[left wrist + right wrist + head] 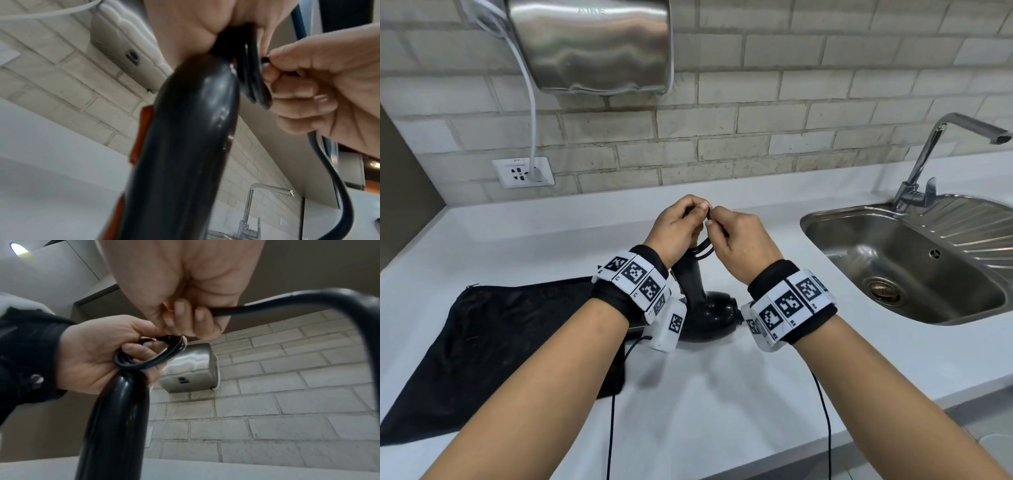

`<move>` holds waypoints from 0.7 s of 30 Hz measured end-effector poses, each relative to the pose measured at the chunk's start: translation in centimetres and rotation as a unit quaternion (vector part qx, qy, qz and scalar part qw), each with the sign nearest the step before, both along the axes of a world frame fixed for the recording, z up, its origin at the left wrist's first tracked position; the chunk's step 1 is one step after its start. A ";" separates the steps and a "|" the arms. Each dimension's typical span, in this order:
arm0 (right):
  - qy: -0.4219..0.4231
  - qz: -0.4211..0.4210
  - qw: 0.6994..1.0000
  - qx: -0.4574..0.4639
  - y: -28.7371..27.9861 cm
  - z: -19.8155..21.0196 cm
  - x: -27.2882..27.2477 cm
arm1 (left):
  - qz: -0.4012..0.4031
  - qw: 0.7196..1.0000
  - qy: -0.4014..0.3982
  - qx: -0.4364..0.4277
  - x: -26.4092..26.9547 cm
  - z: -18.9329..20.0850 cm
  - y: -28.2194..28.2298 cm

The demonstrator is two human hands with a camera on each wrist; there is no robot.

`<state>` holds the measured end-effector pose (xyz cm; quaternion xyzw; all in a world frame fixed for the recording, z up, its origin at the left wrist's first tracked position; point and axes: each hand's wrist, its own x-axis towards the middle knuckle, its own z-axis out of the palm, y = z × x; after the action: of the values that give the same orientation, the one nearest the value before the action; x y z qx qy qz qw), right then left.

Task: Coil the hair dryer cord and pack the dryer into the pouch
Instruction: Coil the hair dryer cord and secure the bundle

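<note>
Hands met above the hair dryer (pixel 700 308), which stood head-down on the white worktop (pixel 517 240) with its handle upright. The left hand (pixel 678 228) was curled round several small loops of black cord (pixel 144 356) at the handle's top. The right hand (pixel 743 240), touching it, pinched the cord's free run. Just left of the dryer lay the black pouch (pixel 500 342), flat; the sink (pixel 893 260) sat to the dryer's right.
</note>
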<state>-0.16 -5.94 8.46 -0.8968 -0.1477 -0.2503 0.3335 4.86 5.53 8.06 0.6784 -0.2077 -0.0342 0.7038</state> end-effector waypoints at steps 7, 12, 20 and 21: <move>0.022 0.022 0.999 0.014 -0.3 -1.0 -0.7 | 0.030 0.999 -0.015 0.008 -0.3 -0.1 0.0; 0.090 0.039 0.993 0.061 -2.4 -2.5 -1.4 | 0.049 0.999 0.000 -0.009 -0.1 -0.1 -0.2; 0.273 -0.021 0.962 -0.020 -7.1 -7.2 -2.1 | 0.067 0.998 -0.007 -0.020 -0.1 -0.3 -0.2; 0.301 -0.029 0.951 -0.067 -7.4 -8.0 -1.9 | 0.063 0.998 -0.003 -0.022 -0.1 -0.3 -0.2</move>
<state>-2.05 -13.39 0.41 -0.9547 -0.0306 0.0322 0.2943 4.74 5.31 7.79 0.6750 -0.1674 0.0169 0.7184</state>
